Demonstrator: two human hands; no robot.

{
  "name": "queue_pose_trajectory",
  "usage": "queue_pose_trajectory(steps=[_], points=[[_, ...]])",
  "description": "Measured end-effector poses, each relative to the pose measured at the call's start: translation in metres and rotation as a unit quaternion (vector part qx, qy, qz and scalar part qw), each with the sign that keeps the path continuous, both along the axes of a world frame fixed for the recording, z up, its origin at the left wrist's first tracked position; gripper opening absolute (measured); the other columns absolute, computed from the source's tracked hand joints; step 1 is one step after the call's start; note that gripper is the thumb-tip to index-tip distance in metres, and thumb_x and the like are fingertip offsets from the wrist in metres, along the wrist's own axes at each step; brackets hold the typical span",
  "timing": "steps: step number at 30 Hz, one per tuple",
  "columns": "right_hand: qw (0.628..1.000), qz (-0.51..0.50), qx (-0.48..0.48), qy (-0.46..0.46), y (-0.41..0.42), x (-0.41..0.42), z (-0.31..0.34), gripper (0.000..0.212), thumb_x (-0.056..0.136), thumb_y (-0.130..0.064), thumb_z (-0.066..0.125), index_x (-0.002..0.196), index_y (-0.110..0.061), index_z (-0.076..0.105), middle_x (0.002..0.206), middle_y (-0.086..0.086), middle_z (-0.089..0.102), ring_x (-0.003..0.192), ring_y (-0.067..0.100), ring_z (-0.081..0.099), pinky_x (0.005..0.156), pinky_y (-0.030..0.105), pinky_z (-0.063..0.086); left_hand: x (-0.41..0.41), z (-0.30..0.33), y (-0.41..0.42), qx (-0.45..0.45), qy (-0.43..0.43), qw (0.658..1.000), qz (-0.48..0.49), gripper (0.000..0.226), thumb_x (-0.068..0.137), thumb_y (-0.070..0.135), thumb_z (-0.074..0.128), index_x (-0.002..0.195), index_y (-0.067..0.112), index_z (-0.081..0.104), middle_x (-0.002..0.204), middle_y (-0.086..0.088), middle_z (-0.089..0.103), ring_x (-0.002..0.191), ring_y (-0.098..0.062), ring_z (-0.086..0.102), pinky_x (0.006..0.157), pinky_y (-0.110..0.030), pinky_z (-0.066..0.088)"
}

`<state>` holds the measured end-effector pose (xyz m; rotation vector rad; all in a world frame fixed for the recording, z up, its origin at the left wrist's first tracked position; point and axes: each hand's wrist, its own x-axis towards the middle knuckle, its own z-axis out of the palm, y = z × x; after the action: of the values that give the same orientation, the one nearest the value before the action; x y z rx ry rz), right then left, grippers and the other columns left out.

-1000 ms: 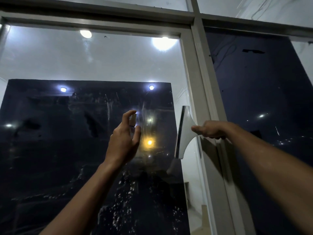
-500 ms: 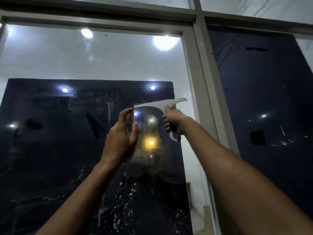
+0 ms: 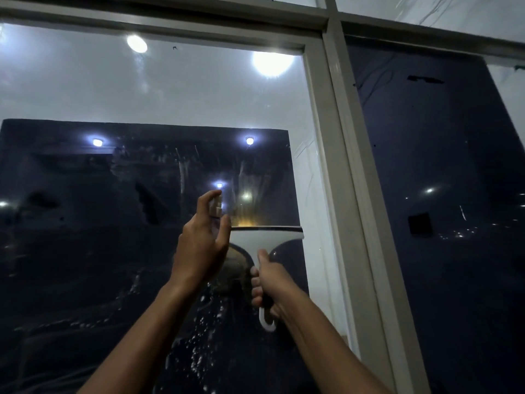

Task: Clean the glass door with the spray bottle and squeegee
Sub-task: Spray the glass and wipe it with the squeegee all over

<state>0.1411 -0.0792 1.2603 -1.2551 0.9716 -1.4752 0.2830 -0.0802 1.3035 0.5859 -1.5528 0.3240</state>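
A: Now, halfway down the pane. Right hand (image 3: 268, 282) clenched round the squeegee (image 3: 265, 240) handle, blade level, seemingly against the glass (image 3: 159, 89), its right end close to the frame (image 3: 326, 155).

B: And the left hand (image 3: 203, 245)?

A: Wrapped round the bottle (image 3: 217, 204), forefinger on the nozzle, just left of the blade and above it.

B: Best way on?

A: Probably steady, even pressure, straight down, blade kept level and full-width on the glass. Next pass overlapping to the left, where streaks and droplets (image 3: 199, 356) show. No more spraying above the blade, or fresh runs over the wiped strip.

B: Any brand or label to read?

A: None legible. Bottle mostly hidden by fingers; squeegee plain white, unmarked.
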Motion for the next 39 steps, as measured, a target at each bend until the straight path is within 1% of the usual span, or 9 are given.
queue_pose_trajectory(steps=[6, 10, 13, 15, 19, 24, 31, 37, 39], points=[[0.997, -0.058, -0.014, 0.053, 0.009, -0.008, -0.042, 0.049, 0.106, -0.052, 0.029, 0.072, -0.020, 0.043, 0.050, -0.006, 0.037, 0.040, 0.008, 0.033, 0.042, 0.024, 0.030, -0.002, -0.011, 0.002, 0.024, 0.007, 1.000, -0.008, 0.045, 0.101, 0.027, 0.055, 0.143, 0.030, 0.039, 0.086, 0.005, 0.061, 0.076, -0.011, 0.062, 0.061, -0.029, 0.046], [0.959, -0.195, -0.103, 0.176, 0.006, -0.020, -0.042, 0.054, 0.105, -0.052, 0.030, 0.067, -0.021, 0.054, 0.063, -0.003, 0.054, 0.055, 0.011, 0.049, 0.057, 0.027, 0.038, 0.002, -0.021, 0.004, 0.035, 0.003, 0.999, -0.013, 0.044, 0.101, 0.029, 0.055, 0.142, 0.034, 0.038, 0.085, 0.012, 0.059, 0.076, -0.004, 0.060, 0.060, -0.023, 0.044], [0.891, -0.273, -0.202, 0.302, 0.001, -0.029, -0.009, 0.059, 0.105, -0.054, 0.030, 0.093, -0.013, 0.070, 0.098, 0.011, 0.070, 0.090, 0.025, 0.065, 0.080, 0.034, 0.048, 0.010, -0.018, 0.004, 0.033, 0.012, 0.999, 0.000, 0.044, 0.100, 0.029, 0.056, 0.141, 0.035, 0.039, 0.083, 0.013, 0.059, 0.073, -0.003, 0.059, 0.058, -0.022, 0.040], [0.817, -0.296, -0.259, 0.422, -0.003, -0.032, 0.023, 0.063, 0.102, -0.061, 0.027, 0.104, -0.016, 0.072, 0.114, 0.015, 0.069, 0.107, 0.035, 0.063, 0.084, 0.038, 0.045, 0.014, -0.016, 0.004, 0.030, 0.018, 0.999, 0.010, 0.045, 0.100, 0.029, 0.056, 0.141, 0.034, 0.039, 0.082, 0.015, 0.058, 0.072, -0.001, 0.058, 0.057, -0.019, 0.037], [0.677, -0.260, -0.257, 0.638, -0.014, -0.039, 0.062, 0.068, 0.093, -0.077, 0.025, 0.107, -0.030, 0.072, 0.110, 0.010, 0.069, 0.104, 0.033, 0.062, 0.078, 0.038, 0.041, 0.023, -0.024, 0.004, 0.028, 0.023, 0.999, 0.015, 0.044, 0.100, 0.031, 0.055, 0.140, 0.037, 0.038, 0.084, 0.019, 0.057, 0.071, 0.000, 0.059, 0.056, -0.019, 0.039], [0.647, -0.237, -0.170, 0.705, -0.025, -0.091, 0.062, 0.079, 0.084, -0.088, 0.015, 0.117, -0.038, 0.065, 0.115, -0.004, 0.069, 0.105, 0.024, 0.063, 0.092, 0.045, 0.050, 0.031, -0.042, -0.002, 0.044, 0.022, 0.999, 0.011, 0.045, 0.101, 0.029, 0.055, 0.141, 0.039, 0.037, 0.087, 0.017, 0.057, 0.074, -0.003, 0.061, 0.057, -0.020, 0.043], [0.660, -0.286, -0.099, 0.687, -0.021, -0.154, 0.058, 0.086, 0.080, -0.091, 0.019, 0.110, -0.031, 0.072, 0.107, -0.004, 0.070, 0.091, 0.016, 0.062, 0.070, 0.032, 0.043, 0.026, -0.052, -0.002, 0.053, 0.021, 0.998, 0.008, 0.047, 0.101, 0.031, 0.055, 0.143, 0.040, 0.037, 0.084, 0.013, 0.060, 0.075, -0.004, 0.062, 0.061, -0.024, 0.048], [0.654, -0.300, -0.077, 0.690, -0.008, -0.189, 0.056, 0.084, 0.083, -0.087, 0.019, 0.115, -0.029, 0.070, 0.118, -0.001, 0.070, 0.098, 0.018, 0.062, 0.083, 0.035, 0.048, 0.034, -0.057, 0.004, 0.059, 0.009, 0.998, 0.021, 0.048, 0.100, 0.033, 0.054, 0.143, 0.043, 0.035, 0.086, 0.008, 0.062, 0.072, -0.008, 0.063, 0.060, -0.027, 0.051], [0.657, -0.316, -0.087, 0.679, -0.001, -0.204, 0.054, 0.087, 0.078, -0.090, 0.016, 0.109, -0.029, 0.071, 0.110, -0.003, 0.072, 0.090, 0.015, 0.064, 0.076, 0.033, 0.048, 0.038, -0.056, 0.006, 0.058, 0.013, 0.998, 0.027, 0.048, 0.100, 0.032, 0.054, 0.143, 0.042, 0.036, 0.084, 0.009, 0.062, 0.069, -0.008, 0.062, 0.057, -0.027, 0.048]])
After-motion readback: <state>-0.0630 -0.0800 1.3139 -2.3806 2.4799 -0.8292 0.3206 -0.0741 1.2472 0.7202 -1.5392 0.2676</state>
